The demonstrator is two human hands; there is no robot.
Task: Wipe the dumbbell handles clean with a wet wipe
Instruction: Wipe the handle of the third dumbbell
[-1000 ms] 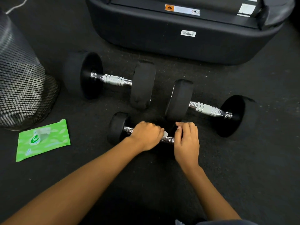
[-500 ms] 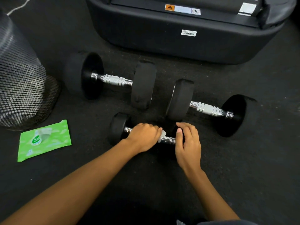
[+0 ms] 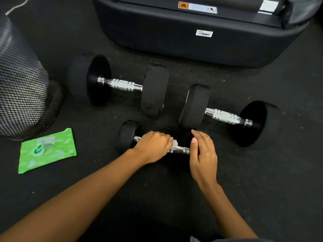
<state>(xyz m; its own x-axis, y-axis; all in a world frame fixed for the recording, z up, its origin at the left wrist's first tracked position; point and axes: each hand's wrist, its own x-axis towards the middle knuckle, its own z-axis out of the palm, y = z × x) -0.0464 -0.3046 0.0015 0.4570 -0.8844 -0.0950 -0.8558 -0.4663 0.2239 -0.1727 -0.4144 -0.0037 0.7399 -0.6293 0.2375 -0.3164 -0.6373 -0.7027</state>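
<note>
A small black dumbbell lies on the dark floor closest to me. My left hand grips its chrome handle with a white wet wipe bunched under the fingers. My right hand rests over the dumbbell's right weight, which it mostly hides, fingers loosely curved. Two larger dumbbells lie beyond: one at centre left and one at the right, both with bare chrome handles.
A green wet-wipe pack lies on the floor at the left. A black mesh bin stands at the far left. A large black machine base blocks the back.
My left hand with the wipe has slid a little left along the handle, baring more chrome. My right hand has loosened, its fingers lifting off the right weight.
</note>
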